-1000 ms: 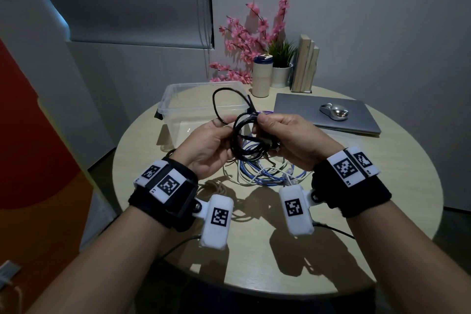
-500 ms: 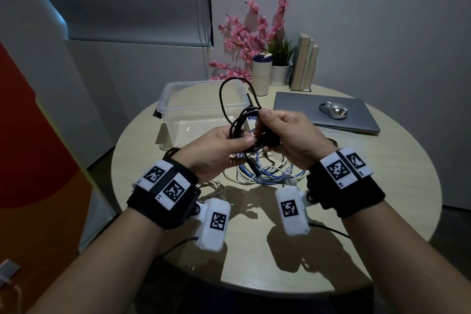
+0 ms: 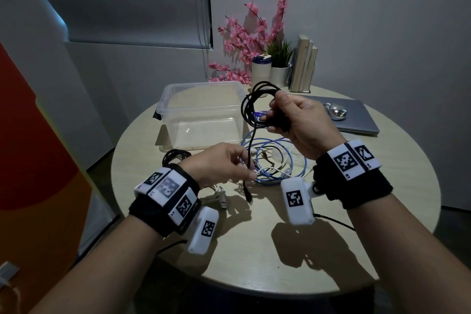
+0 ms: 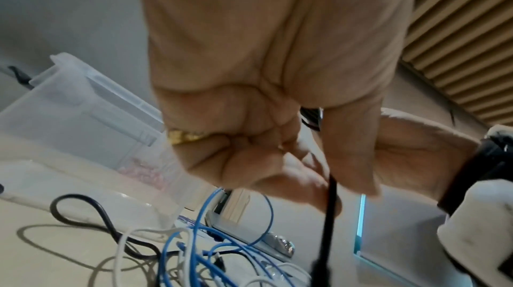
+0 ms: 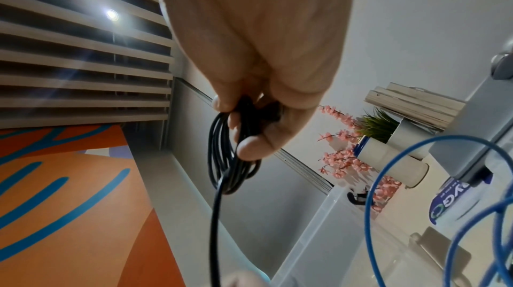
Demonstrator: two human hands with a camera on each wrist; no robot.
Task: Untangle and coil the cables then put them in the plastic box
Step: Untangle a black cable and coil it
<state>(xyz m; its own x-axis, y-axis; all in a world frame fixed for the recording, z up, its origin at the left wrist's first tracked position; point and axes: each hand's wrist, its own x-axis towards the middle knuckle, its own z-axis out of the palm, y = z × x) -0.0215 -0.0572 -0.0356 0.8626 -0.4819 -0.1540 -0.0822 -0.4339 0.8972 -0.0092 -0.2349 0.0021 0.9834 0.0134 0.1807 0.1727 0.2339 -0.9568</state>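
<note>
My right hand [image 3: 276,116] grips a coil of black cable [image 3: 251,107] raised above the table, beside the clear plastic box [image 3: 201,112]. In the right wrist view the right hand [image 5: 250,129] has its fingers curled round the black loops [image 5: 222,160]. A straight tail of that cable [image 3: 248,158] hangs down to my left hand [image 3: 243,167], which pinches it; the plug end [image 3: 248,195] dangles below. The left wrist view shows the left hand [image 4: 319,182] pinching the black tail [image 4: 329,215]. Blue cable [image 3: 275,160] and white cable [image 3: 267,169] lie tangled on the table under the hands.
Another black cable coil [image 3: 175,157] lies left of my left hand. A closed laptop [image 3: 356,120] with a silver mouse [image 3: 337,112] sits at the right. A tumbler [image 3: 261,70], pink flowers [image 3: 249,41], a potted plant [image 3: 280,64] and books [image 3: 304,64] stand at the back.
The hands have parted: the right hand lifted the black coil up and away, while the left hand slid down the tail toward the table, near the plug end.
</note>
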